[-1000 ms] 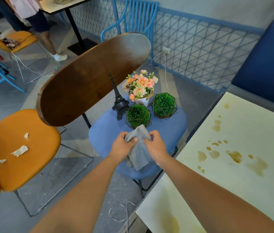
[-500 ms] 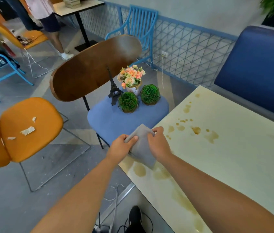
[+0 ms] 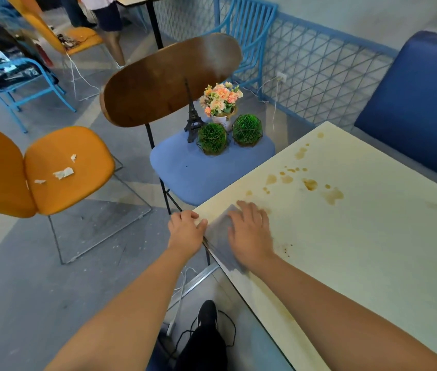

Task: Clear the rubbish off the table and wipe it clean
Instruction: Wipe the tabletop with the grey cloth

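Since we're wiping: right hand (image 3: 249, 234) flat on cloth (image 3: 221, 236), press toward stains (image 3: 309, 184).
Left hand (image 3: 185, 231): fingers curled at counter (image 3: 372, 250) edge, can't tell whether that grip holds anything.

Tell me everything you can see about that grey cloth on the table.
The thin grey cloth looks soft and plain. It lies flat at the near corner of the stained cream table, along its edge. The right hand presses on it with spread fingers, covering much of it. The left hand, at the table edge, meets its left side.
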A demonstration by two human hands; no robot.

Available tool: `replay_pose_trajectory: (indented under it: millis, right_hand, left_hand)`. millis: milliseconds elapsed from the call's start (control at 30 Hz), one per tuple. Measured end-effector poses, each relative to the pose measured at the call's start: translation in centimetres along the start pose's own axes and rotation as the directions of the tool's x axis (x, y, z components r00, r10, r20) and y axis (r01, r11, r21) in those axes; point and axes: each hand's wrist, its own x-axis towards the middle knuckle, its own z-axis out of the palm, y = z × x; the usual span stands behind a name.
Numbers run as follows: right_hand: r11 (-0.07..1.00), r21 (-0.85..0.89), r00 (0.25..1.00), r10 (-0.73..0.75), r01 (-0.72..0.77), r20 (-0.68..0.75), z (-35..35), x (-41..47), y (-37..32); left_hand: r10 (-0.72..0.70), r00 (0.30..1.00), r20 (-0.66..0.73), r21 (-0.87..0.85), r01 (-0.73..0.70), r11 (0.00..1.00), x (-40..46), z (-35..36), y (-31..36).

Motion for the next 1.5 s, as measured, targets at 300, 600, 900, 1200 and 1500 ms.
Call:
replay_pose_trajectory:
  millis: [300,600,900,1200,1500]
  right_hand:
    - [0.961,0.169,0.975,-0.216,0.220,-0.042,3.5,-3.1,1.5]
    - [0.964,0.242,0.989,-0.131,0.111,0.067,3.6,0.7,1.0]
    - [0.897,0.360,0.957,-0.288,0.258,0.032,3.2,-1.0,0.5]
    - [0.883,0.413,0.975,-0.202,0.223,-0.094,3.8,-0.4,-1.7]
    - [0.921,0.355,0.978,-0.198,0.162,0.066,3.5,3.2,-2.1]
  left_hand:
    - [-0.026,1.000,-0.012,-0.030,0.025,0.999,0.1,0.3,-0.3]
    - [-0.080,0.997,-0.017,-0.002,0.080,0.997,1.2,0.5,-1.3]
    - [-0.129,0.991,0.032,0.062,0.127,0.990,1.6,-0.5,-1.5]
    - [-0.102,0.992,0.068,0.131,0.092,0.987,2.3,-1.4,-2.0]
    - [-0.102,0.994,0.040,0.102,0.098,0.990,2.2,-1.4,-1.6]
